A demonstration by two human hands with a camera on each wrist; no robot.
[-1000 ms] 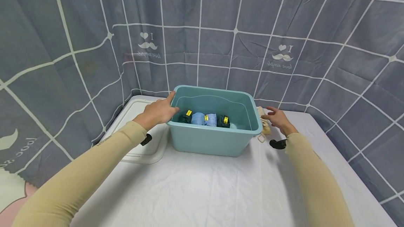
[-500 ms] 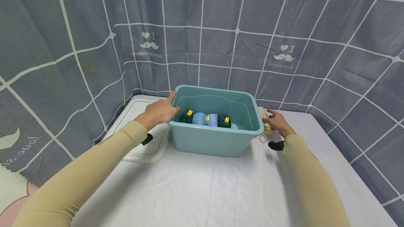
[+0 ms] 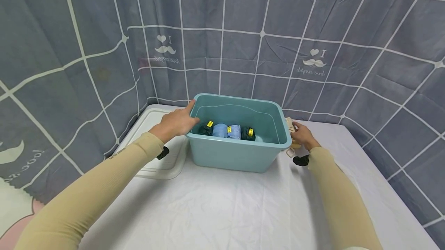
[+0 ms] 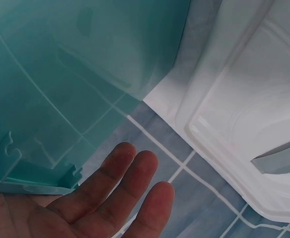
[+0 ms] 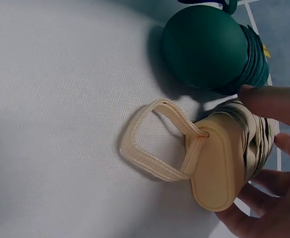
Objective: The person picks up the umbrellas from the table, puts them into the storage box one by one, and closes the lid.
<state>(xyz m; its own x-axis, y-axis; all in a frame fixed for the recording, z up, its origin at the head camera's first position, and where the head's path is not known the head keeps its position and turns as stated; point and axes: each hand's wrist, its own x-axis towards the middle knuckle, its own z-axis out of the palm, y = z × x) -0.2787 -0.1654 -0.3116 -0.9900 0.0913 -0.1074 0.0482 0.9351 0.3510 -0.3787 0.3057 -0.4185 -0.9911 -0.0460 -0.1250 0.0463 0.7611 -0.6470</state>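
Note:
In the head view a teal plastic bin [image 3: 226,153] stands near the back of the table. My left hand [image 3: 176,122] rests on its left rim; in the left wrist view several fingers [image 4: 140,178] extend loosely outside the wall. Beyond the bin's right side, my right hand [image 3: 304,136] grips a folded cream umbrella [image 5: 217,161], thumb on one side and fingers round the other. Its looped wrist strap [image 5: 150,168] lies towards the near side. Right beside it is a dark green folded umbrella [image 5: 204,47] with a rounded handle end, hidden in the head view.
Inside the bin sit several rolled bundles, including a dark one [image 3: 248,133] and a light blue one [image 3: 219,130], some with yellow tags. A white lid [image 3: 167,167] lies left of the bin. A grey checked curtain [image 3: 240,49] hangs behind the white-covered table [image 3: 222,203].
My right hand has moved left towards the bin and its fingers have closed round the cream umbrella. The left hand stays on the bin's rim.

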